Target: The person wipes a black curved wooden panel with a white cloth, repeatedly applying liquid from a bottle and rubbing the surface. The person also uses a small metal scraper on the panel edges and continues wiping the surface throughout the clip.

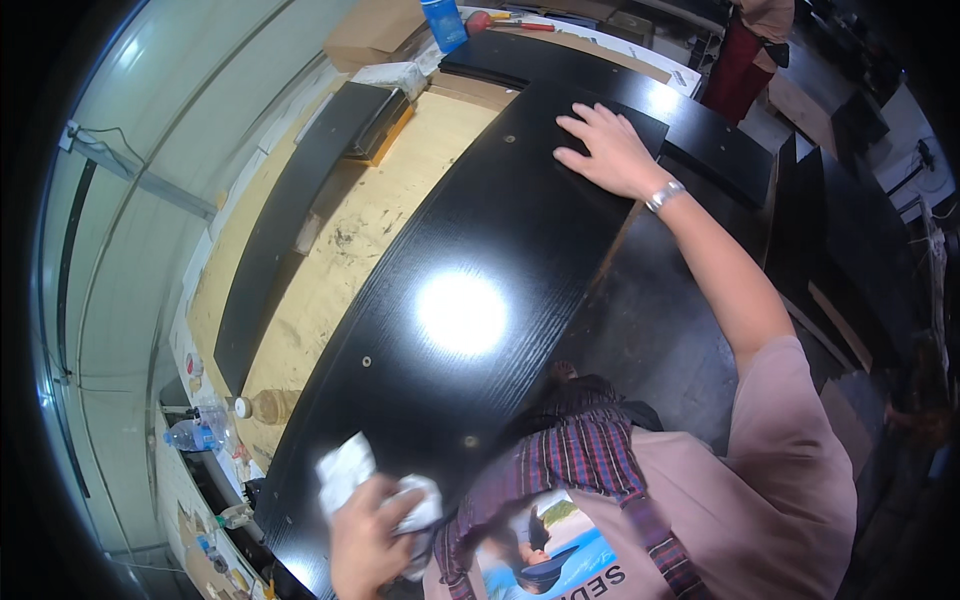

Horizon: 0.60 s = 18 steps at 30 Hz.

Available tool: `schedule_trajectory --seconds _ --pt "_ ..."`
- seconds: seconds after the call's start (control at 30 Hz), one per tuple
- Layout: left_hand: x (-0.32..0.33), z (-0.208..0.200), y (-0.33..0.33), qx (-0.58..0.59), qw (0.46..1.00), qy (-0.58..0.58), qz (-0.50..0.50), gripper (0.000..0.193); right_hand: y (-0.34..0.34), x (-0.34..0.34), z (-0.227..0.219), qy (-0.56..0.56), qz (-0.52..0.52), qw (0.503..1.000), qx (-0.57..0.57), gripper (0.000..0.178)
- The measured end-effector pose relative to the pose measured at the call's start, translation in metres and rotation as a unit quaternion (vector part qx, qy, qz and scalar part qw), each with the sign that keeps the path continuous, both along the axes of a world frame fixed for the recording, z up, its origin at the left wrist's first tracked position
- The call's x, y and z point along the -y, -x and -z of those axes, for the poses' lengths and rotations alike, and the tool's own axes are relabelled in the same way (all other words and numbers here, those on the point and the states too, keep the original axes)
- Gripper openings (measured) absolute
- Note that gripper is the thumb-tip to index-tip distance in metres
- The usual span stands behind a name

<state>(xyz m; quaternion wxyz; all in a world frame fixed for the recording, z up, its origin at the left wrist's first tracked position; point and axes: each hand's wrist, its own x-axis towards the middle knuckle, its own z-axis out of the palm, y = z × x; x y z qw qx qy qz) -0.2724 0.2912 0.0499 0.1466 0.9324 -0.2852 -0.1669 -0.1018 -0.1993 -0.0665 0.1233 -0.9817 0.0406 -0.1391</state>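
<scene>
A long black board (pixel 440 250) with a glossy face and small round fittings lies across the bench in front of me. My left hand (pixel 368 535) is closed around a crumpled white cloth (pixel 345 468) over the board's near left end; whether the cloth touches the surface I cannot tell. At the far end, my right hand (pixel 607 150) rests flat on the board with its fingers spread. A silver watch (pixel 665 195) circles that wrist.
A narrow black board (pixel 290 210) lies left on the yellowish bench top (pixel 350 225). Beside it stand an amber bottle (pixel 268 406) and a clear bottle (pixel 195 433). Another black board (pixel 620 95) and a blue cup (pixel 444 25) are at the far end. A person (pixel 750 55) stands far right.
</scene>
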Motion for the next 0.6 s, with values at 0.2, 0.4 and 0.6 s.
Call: schedule_trajectory --seconds 0.2,0.4,0.6 --pt "-0.111 -0.007 0.076 -0.005 0.956 0.055 -0.287 0.046 0.093 -0.08 -0.047 -0.07 -0.293 0.954 -0.01 0.083" --pt "-0.086 0.002 0.093 0.11 0.939 0.164 -0.281 0.045 0.122 -0.189 -0.036 0.072 -0.407 0.91 -0.033 0.078" --pt "-0.133 -0.033 0.168 0.334 0.807 0.182 -0.453 0.043 0.128 -0.196 -0.03 0.08 -0.429 0.891 0.125 0.051"
